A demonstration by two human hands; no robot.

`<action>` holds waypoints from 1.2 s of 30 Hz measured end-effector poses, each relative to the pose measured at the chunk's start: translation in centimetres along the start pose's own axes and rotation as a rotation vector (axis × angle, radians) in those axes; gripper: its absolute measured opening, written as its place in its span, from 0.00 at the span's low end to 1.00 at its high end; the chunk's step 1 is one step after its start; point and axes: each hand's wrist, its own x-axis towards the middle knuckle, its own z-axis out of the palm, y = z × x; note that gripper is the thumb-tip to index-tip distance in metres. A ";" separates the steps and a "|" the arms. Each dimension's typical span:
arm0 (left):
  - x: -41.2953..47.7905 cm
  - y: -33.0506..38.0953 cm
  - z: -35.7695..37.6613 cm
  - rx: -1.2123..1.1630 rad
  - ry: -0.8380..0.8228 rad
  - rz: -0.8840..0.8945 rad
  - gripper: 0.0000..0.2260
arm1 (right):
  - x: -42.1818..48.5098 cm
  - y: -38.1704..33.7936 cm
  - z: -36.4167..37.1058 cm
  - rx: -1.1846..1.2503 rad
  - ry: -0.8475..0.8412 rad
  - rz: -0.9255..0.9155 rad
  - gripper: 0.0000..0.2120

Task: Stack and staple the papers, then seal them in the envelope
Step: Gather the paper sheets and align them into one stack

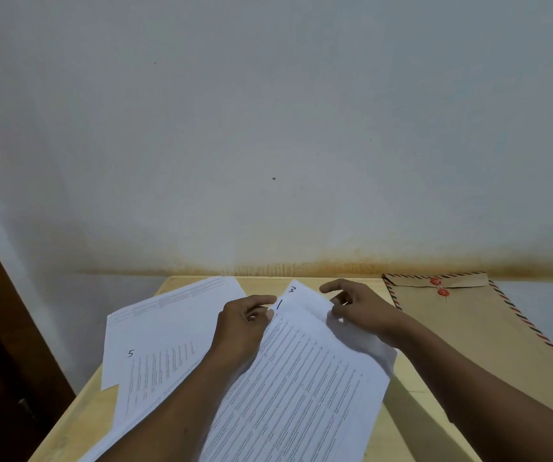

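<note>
— What have the hands got?
— The left hand (pixel 245 323) and right hand (pixel 358 311) each pinch a top corner of sheet 1 (pixel 301 378), which lies over sheet 3 (pixel 293 290).
— The envelope (pixel 468 328)?
— Flat on the desk (pixel 400 428), right of the papers.

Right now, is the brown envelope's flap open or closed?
Closed: the envelope lies flat, its flap folded down by the red buttons.

White printed papers (pixel 301 378), hand-numbered 1, 3 and 5, lay loosely fanned; the brown stripe-edged envelope (pixel 461 315) lay flat to their right.
</note>
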 end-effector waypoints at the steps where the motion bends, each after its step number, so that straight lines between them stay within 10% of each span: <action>1: 0.0 0.3 0.0 -0.007 0.002 0.009 0.11 | -0.1 -0.3 -0.2 0.036 -0.025 -0.002 0.18; 36: -0.1 2.4 -0.2 0.072 0.037 0.049 0.09 | -0.3 -0.3 2.5 -0.029 0.146 -0.160 0.06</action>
